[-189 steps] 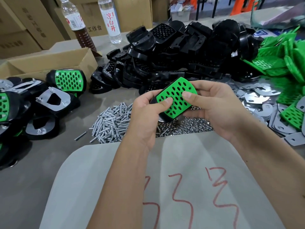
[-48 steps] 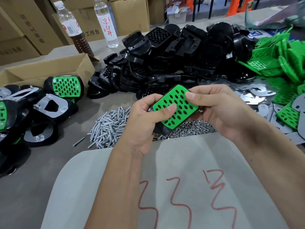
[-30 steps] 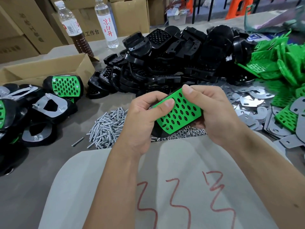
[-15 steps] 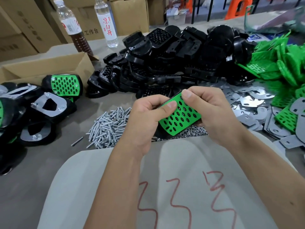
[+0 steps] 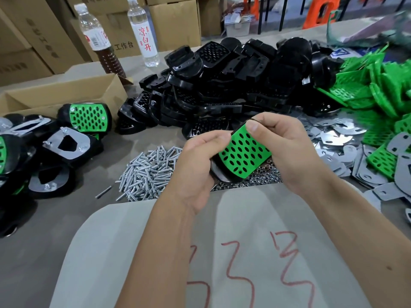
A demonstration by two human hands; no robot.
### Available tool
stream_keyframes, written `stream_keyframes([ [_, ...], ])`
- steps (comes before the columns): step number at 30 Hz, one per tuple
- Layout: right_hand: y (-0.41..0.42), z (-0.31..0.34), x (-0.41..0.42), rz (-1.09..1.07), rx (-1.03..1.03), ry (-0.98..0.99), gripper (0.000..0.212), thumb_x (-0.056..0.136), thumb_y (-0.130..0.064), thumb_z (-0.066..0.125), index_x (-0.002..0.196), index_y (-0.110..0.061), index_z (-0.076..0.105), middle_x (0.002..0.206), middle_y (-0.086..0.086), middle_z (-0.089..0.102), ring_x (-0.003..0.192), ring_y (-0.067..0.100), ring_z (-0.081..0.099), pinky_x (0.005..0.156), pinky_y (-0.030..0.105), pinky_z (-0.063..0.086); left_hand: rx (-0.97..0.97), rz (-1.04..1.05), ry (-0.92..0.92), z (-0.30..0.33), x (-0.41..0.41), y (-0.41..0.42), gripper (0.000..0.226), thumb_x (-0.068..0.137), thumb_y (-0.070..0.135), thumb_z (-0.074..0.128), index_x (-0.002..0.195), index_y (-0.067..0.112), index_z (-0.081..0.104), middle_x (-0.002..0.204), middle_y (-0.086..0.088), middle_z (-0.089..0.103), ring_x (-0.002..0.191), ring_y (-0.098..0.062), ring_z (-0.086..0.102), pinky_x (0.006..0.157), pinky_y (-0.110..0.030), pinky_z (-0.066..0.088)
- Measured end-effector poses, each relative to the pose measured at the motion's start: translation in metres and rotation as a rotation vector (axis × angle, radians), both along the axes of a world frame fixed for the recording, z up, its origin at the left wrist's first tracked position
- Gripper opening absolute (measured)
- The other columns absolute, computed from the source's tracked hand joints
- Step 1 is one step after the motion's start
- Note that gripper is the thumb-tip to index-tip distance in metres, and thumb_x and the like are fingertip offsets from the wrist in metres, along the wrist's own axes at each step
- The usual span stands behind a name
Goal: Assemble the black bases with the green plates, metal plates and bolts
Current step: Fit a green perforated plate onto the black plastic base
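Item in hand: one green plate [image 5: 243,153], perforated, seated on a black base [image 5: 219,172]; held in the air over the near middle of the table [image 5: 33,252], above a heap of small nuts [image 5: 264,174].

Grip: left hand [image 5: 195,165] curls round the left side of the base, thumb tip pinching the plate's upper left edge. Right hand [image 5: 282,147] wraps the right side, thumb pressed on the plate's top corner, other fingers behind and out of sight. Both are closed on the piece.

Handling, judged: moulded plastic, likely light and stiff. The base's gloss suggests a slippery shell, so the rims and edges look the best hold, with the holed face kept free for bolts. The plate may flex a little at its corners while being pressed home. Whether it is fully seated cannot be told.

Stock on the table:
- black bases [image 5: 222,81], large heap, far middle.
- green plates [image 5: 382,94], heap towards the far right corner.
- metal plates [image 5: 342,138], thin flat sheet, right side; probably hard to lift except by sliding to an edge.
- bolts [image 5: 149,170], loose pile left of the hands; small, prone to roll.
- finished units [image 5: 86,118], left edge, by a cardboard box [image 5: 55,96].
- two bottles [image 5: 142,30], far edge.
- white sheet [image 5: 133,252] with red marks, near edge.
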State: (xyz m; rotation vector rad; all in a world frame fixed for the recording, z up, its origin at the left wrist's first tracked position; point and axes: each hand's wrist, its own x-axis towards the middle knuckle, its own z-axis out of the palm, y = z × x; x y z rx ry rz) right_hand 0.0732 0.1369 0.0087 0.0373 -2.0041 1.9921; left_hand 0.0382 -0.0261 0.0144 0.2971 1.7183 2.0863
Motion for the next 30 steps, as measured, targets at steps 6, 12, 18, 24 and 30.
stream_keyframes([
  [6, -0.004, -0.003, -0.002, 0.005, 0.089, -0.039, 0.016, 0.095, -0.034, 0.062, 0.087, -0.023, 0.068, 0.069, -0.008, 0.061, 0.061, 0.012, 0.057, 0.048, 0.025, 0.044, -0.039, 0.111, 0.099, -0.003, 0.001, 0.006, 0.004, 0.093, 0.006, 0.070, 0.092, 0.009, 0.073, 0.088, -0.009, 0.074, 0.082, -0.025, 0.070, 0.069, -0.040, 0.056],
  [12, 0.000, -0.001, 0.000, 0.112, 0.053, -0.085, 0.007, 0.100, -0.021, 0.068, 0.094, -0.021, 0.072, 0.081, 0.001, 0.069, 0.071, 0.018, 0.065, 0.052, 0.028, 0.050, -0.081, 0.131, 0.124, -0.003, -0.002, 0.000, 0.007, 0.093, 0.003, 0.071, 0.093, 0.008, 0.075, 0.083, -0.006, 0.075, 0.072, -0.020, 0.071, 0.058, -0.035, 0.053],
  [18, 0.005, 0.000, 0.002, 0.259, -0.032, -0.150, 0.013, 0.096, -0.009, 0.068, 0.108, -0.012, 0.072, 0.090, 0.006, 0.074, 0.081, 0.019, 0.069, 0.059, 0.026, 0.052, -0.089, 0.137, 0.102, -0.003, -0.003, -0.003, 0.006, 0.094, 0.006, 0.071, 0.097, 0.009, 0.076, 0.081, -0.004, 0.075, 0.071, -0.019, 0.070, 0.052, -0.033, 0.056],
  [24, 0.001, -0.003, -0.001, 0.122, -0.109, -0.059, 0.034, 0.086, -0.013, 0.079, 0.116, -0.012, 0.063, 0.095, 0.011, 0.074, 0.079, 0.022, 0.067, 0.061, 0.030, 0.052, 0.011, 0.183, 0.007, -0.002, -0.001, 0.001, 0.022, 0.089, 0.003, 0.072, 0.110, 0.004, 0.074, 0.104, -0.017, 0.077, 0.090, -0.031, 0.073, 0.086, -0.067, 0.057],
  [30, -0.004, -0.010, -0.004, -0.094, 0.183, 0.101, 0.033, 0.085, -0.012, 0.081, 0.106, -0.022, 0.058, 0.106, 0.003, 0.070, 0.103, 0.023, 0.069, 0.082, 0.051, 0.060, 0.062, 0.250, -0.120, -0.005, 0.000, 0.009, 0.026, 0.098, 0.021, 0.068, 0.113, 0.000, 0.071, 0.116, -0.027, 0.072, 0.097, -0.037, 0.073, 0.093, -0.069, 0.055],
])
